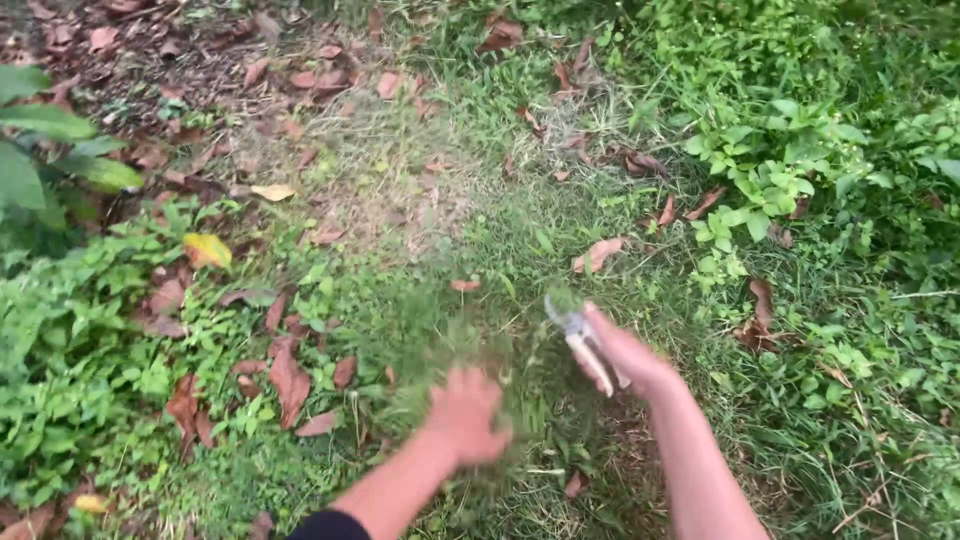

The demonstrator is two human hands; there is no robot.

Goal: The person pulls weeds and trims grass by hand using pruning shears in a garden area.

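My right hand [625, 352] grips a pair of garden shears [578, 338] with pale handles and grey metal blades that point up and to the left, just above the grass. My left hand [466, 414] is blurred with motion and closes around a tuft of cut green grass [430, 345], which spreads upward and leftward from the fist. Both hands sit low in the middle of the view over a grassy patch of ground. A dark sleeve edge shows at the bottom on my left arm.
Dry brown leaves [288, 382] lie scattered on the grass. Broad-leaved weeds [770, 170] grow at the upper right, low green plants [70, 350] at the left. A bare, dry patch [400, 170] lies ahead, and a large-leaved shrub [40, 140] stands at the left edge.
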